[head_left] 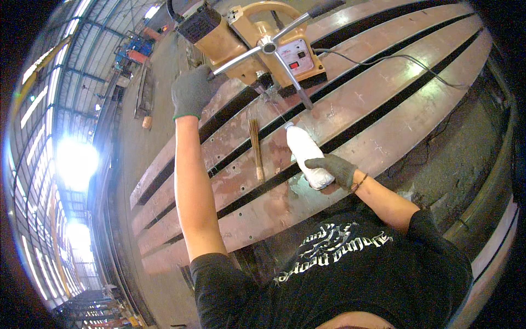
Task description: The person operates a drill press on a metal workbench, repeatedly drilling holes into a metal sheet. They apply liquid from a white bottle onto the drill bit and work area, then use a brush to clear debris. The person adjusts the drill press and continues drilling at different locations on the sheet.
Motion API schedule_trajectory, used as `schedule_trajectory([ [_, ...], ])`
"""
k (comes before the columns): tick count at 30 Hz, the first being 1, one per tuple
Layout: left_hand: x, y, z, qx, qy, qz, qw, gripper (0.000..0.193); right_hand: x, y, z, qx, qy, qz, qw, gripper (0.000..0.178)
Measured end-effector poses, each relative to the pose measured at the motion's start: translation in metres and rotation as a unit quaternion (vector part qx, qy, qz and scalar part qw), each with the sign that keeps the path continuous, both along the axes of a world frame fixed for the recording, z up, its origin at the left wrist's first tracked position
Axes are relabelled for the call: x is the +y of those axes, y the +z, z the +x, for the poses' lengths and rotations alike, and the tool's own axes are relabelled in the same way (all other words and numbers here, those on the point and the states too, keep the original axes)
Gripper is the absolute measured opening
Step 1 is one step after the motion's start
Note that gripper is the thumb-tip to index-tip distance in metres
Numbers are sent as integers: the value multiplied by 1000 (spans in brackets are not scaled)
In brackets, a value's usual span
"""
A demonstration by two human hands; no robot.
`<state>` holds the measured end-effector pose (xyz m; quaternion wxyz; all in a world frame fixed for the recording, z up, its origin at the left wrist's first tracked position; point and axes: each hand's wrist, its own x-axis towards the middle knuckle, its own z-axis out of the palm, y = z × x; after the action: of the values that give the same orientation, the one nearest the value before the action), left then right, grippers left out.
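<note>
Gloved hands work a steel beam: the left hand [191,91] grips a spoke of the feed handle [267,46] on a tan magnetic drill [249,38], while the right hand [335,169] clasps a white plastic bottle [307,153] at its base. Bottle's long axis points up toward the drill bit [267,94], just beyond its cap. A thin brush [256,148] lies on the rusty beams [383,82] between the arms.
</note>
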<state>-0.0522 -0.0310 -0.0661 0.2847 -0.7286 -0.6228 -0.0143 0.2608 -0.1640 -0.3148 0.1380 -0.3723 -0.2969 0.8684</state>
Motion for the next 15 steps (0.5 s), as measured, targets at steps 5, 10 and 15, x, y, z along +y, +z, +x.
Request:
schedule_trajectory([
  [5,5,3,8,-51,41,-40,997,49,0,-7,-9,29,-72,99,992,46],
  [10,19,10,-21,-171,49,-182,967,57,7,5,-4,15,-40,70,997,57],
  [15,20,23,-12,-383,102,-284,873,61,15,-4,-4,-47,-20,59,997,53],
])
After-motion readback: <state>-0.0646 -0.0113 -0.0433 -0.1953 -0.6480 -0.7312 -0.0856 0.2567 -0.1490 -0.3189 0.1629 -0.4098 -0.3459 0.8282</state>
